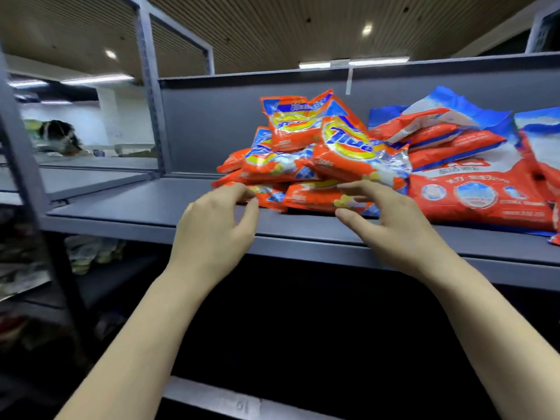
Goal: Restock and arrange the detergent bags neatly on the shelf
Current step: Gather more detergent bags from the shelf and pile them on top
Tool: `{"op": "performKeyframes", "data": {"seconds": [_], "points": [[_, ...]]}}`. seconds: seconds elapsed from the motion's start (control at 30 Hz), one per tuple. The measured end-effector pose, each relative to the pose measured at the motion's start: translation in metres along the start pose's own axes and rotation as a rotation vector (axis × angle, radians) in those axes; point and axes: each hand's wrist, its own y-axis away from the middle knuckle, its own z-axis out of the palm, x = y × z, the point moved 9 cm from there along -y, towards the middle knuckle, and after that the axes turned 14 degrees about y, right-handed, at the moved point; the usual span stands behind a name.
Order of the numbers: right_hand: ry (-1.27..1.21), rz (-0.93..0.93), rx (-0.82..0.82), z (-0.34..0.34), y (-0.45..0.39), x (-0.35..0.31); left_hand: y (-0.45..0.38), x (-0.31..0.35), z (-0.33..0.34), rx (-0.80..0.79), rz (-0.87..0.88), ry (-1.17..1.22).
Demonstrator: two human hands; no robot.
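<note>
Both hands' grip loose, empty, at the blurred detergent bags [315,165].

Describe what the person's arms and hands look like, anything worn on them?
Both forearms are bare up to the bottom edge of the picture; no sleeves show. The left hand and the right hand wear no gloves, and no rings, watch or bracelets are visible. The fingernails look short and unpainted, though the picture is slightly blurred.

"Tide" reads in blue letters on the yellow-ringed front of the orange detergent bag [348,147] leaning atop the pile. The print on the red-and-white bags [481,192] beside it is too blurred to read.
</note>
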Motion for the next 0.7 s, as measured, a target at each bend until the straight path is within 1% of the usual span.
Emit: {"op": "performKeyframes", "data": {"seconds": [0.17, 0.27, 0.37, 0.5, 0.7], "points": [[-0.037, -0.002, -0.089, 0.043, 0.022, -0.064, 0.038, -0.058, -0.055, -0.033, -0.067, -0.039], [-0.073, -0.002, -0.114, 0.069, 0.032, -0.105, 0.057, -0.094, -0.091, -0.046, -0.102, -0.07], [-0.068, -0.035, -0.133, 0.101, 0.039, -0.15, 0.075, -0.132, -0.131, -0.041, -0.168, -0.094], [-0.088, -0.066, -0.198, 0.15, 0.044, -0.203, 0.1, -0.182, -0.182, -0.055, -0.263, -0.148], [-0.112, -0.123, -0.3, 0.219, 0.043, -0.273, 0.132, -0.255, -0.26, -0.009, -0.394, -0.241]]}}
